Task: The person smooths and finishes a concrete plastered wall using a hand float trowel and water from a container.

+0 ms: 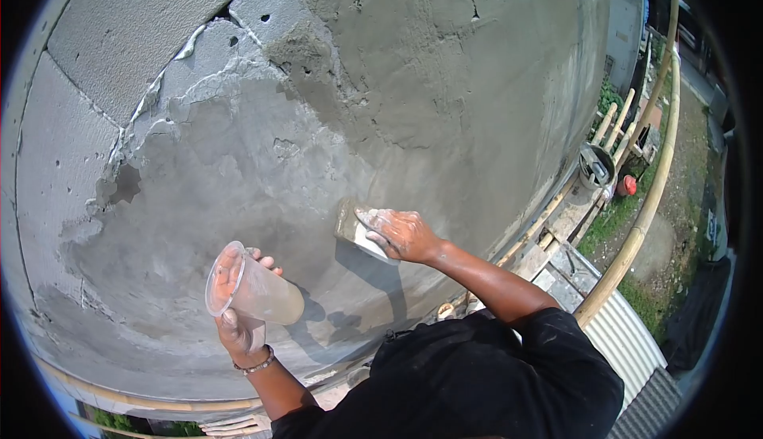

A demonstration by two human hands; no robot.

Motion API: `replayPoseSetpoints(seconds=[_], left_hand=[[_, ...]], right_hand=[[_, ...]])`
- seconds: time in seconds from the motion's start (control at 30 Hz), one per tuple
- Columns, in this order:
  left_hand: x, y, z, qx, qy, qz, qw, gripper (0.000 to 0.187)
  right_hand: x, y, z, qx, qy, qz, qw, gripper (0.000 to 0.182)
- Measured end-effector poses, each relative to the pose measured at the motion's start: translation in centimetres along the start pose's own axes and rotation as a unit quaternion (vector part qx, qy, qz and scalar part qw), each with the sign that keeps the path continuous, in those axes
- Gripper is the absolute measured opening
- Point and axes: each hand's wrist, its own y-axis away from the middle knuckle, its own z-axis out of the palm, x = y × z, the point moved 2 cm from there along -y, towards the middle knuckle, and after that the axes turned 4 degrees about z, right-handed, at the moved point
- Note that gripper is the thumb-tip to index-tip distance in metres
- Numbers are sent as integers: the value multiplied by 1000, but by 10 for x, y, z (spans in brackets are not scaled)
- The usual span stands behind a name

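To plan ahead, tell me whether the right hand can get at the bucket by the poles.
Probably not from here: the right hand holds the float, and the bucket sits well off to the side, though nothing visibly blocks it.

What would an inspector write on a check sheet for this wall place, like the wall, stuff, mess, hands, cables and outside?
Surface: wall patchy grey, rough in places; bare blocks upper left, with gaps and small holes.
Job's things: clear plastic cup, cloudy inside; flat tool at the wall.
Clutter: bucket with things in it, something red beside it.
Hands: left hand holds the cup; right hand grips the tool.
Cables: nothing seen.
Surroundings: bamboo pole, corrugated sheet, grass.
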Motion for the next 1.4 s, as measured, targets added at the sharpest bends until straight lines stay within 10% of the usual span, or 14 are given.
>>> replayPoseSetpoints(seconds=[0.2, 0.37, 0.6, 0.83, 1.2, 1.4], left_hand=[[-4, 10, -4, -4, 6, -20, 1000, 107], [0, 12, -15, 2, 7, -10, 1000, 106], [-3, 9, -6, -4, 7, -1, 1000, 107], [-8, 15, -8, -19, 32, -7, 999, 107], [-18, 0, 0, 3, 6, -10, 1000, 110], [-36, -6, 4, -55, 55, -29, 997, 110]], right_hand=[[32, -132, -115, 251, 62, 90, 962, 36], [21, -104, -42, 214, 159, -50, 962, 41], [17, 45, 11, -12, 12, 1, 1000, 40], [41, -101, -101, 241, 110, 81, 961, 37], [29, 75, 15, -73, 59, -15, 996, 58], [67, -23, -86, 263, 146, 170, 939, 39]])
